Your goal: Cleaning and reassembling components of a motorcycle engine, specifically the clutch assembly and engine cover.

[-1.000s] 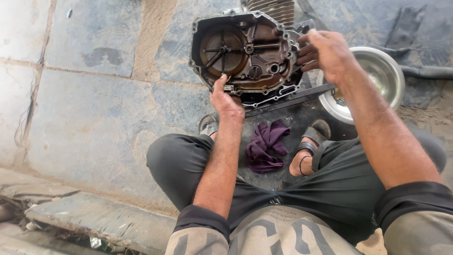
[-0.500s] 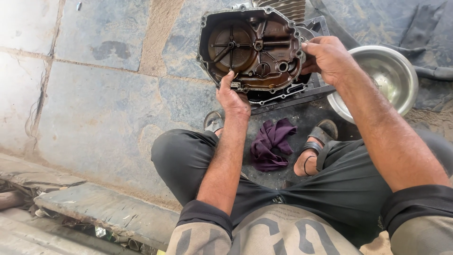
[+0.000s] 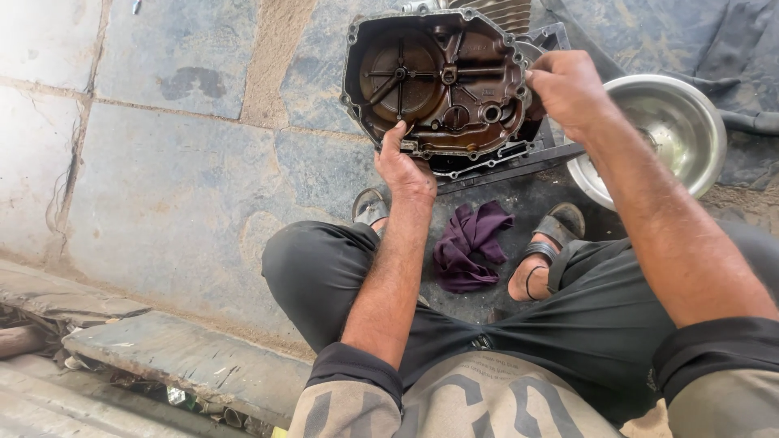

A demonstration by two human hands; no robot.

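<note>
Between my knees, on the stone floor (image 3: 187,162), my left hand (image 3: 403,166) grips the lower edge of the engine cover (image 3: 438,81), fingers curled under its rim. My right hand (image 3: 568,89) holds the cover's right edge, fingers pressed together around it. The cover stands tilted, its greasy inside facing me, in front of the engine (image 3: 503,16). A purple rag (image 3: 471,243) lies between my sandalled feet. A steel bowl (image 3: 690,130) sits just right of my right wrist.
</note>
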